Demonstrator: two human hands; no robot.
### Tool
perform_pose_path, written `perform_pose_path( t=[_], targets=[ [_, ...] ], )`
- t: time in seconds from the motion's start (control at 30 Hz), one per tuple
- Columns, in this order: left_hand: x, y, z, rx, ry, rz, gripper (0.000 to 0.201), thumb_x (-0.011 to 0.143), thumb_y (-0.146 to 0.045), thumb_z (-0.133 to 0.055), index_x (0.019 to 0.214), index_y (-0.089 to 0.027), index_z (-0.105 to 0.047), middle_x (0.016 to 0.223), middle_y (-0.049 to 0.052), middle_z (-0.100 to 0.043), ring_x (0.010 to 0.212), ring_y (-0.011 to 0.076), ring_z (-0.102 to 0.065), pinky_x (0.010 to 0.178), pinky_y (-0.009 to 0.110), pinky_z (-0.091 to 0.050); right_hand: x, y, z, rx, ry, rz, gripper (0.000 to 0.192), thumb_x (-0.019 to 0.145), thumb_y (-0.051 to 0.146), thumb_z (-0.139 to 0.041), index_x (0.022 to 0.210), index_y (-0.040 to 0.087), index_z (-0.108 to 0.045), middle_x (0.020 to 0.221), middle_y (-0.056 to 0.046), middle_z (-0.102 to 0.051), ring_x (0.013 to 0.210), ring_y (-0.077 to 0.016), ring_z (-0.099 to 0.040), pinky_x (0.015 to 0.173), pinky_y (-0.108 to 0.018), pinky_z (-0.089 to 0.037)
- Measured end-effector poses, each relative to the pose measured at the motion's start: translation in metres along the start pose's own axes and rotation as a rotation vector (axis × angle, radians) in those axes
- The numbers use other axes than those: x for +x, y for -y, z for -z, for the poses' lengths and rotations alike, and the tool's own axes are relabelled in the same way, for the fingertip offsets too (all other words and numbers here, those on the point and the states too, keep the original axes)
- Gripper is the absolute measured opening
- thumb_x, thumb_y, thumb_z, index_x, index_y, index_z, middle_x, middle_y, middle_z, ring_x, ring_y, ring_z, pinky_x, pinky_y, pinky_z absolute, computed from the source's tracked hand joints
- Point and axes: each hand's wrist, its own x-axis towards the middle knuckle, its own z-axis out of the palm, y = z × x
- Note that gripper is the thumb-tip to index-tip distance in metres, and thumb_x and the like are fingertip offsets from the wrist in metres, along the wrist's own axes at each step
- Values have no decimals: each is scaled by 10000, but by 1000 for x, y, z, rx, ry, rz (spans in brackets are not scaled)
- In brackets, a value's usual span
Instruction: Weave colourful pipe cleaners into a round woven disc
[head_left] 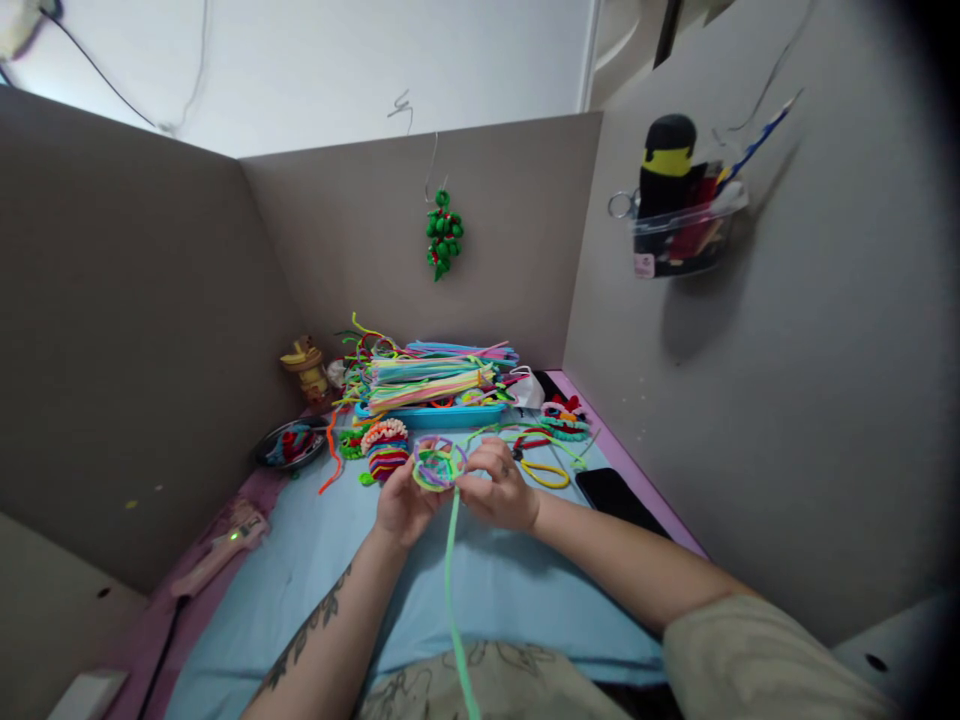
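A small round pipe-cleaner basket (437,465) in purple, green and yellow is between my hands. My left hand (405,503) is closed on its left side and underside. At its right rim, the fingers of my right hand (499,485) pinch together on a light green pipe cleaner (452,590), whose long free end hangs down towards my lap. My fingers hide the spot where it meets the rim. Just left of the basket stands a striped pipe-cleaner piece (387,450) with a peach ruffled top.
Behind my hands, bundles of pipe cleaners (427,380) lie on a blue tray (420,417). A black phone (619,500) lies on the right, a glue gun (221,545) on the left, beside a dark bowl (289,445). Grey partitions (510,230) enclose the table; a plastic holder (679,240) hangs right.
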Motion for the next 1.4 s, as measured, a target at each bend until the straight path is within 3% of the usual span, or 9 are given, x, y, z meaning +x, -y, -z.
perform_pose_path(
  t=[0.33,0.6,0.67,0.77,0.97,1.13,1.27,1.33,1.4],
  targets=[
    [2,-2,1,-52,-43,-33,328,802,-266,-477,1107,-179,-561,1046,70,-649,952,211,-598,805,342,-479,3,-2,0,19,109,136,116,768,160,-490,841,211,-564,772,-37,-598,776,-171,-509,704,-352,-400],
    [1,-3,-6,-48,-53,-37,368,815,-276,-475,1174,-205,-514,1108,72,-620,1008,224,-573,795,353,-485,1,-3,-2,74,111,103,145,767,147,-484,880,214,-543,820,-42,-601,811,-175,-524,714,-348,-415],
    [2,-3,-6,-36,-35,-23,338,830,-312,-466,1142,-199,-532,1095,74,-624,995,222,-579,797,359,-484,0,-2,-3,108,79,13,147,765,153,-489,890,212,-539,880,-57,-584,836,-179,-525,726,-348,-431],
    [4,-1,-6,10,-17,11,334,843,-378,-454,1094,-181,-552,1053,82,-633,938,217,-599,789,367,-485,0,-1,-5,216,25,-236,118,789,177,-472,889,200,-531,985,-88,-551,917,-190,-523,770,-353,-445],
    [9,6,-2,120,-106,65,426,819,-472,-467,1095,-155,-533,938,110,-650,772,196,-628,651,313,-509,6,-13,-16,678,-65,-960,126,818,318,-491,833,195,-472,688,23,-516,594,-106,-499,561,-238,-422],
    [11,8,4,206,-156,61,427,816,-435,-499,1164,-190,-475,899,87,-652,710,169,-638,585,267,-507,8,-25,-25,1005,-252,-1356,238,724,368,-581,749,195,-419,660,50,-493,521,-77,-465,492,-207,-397],
    [10,9,6,207,-127,75,397,828,-402,-496,1137,-153,-500,948,111,-650,753,182,-644,611,275,-512,8,-26,-24,1059,-250,-1418,257,710,381,-595,737,195,-420,648,51,-495,535,-84,-483,502,-215,-417],
    [8,8,4,191,-84,67,397,828,-385,-502,1150,-153,-498,1007,118,-640,807,200,-640,673,314,-515,8,-25,-21,991,-187,-1313,223,745,380,-564,765,193,-443,681,38,-517,553,-91,-501,524,-229,-436],
    [7,8,2,167,-37,25,396,821,-351,-525,1179,-187,-481,1079,104,-617,894,215,-622,745,355,-503,6,-22,-17,848,-98,-1092,161,796,346,-513,813,191,-475,744,10,-545,616,-106,-533,583,-253,-464]
  ],
)
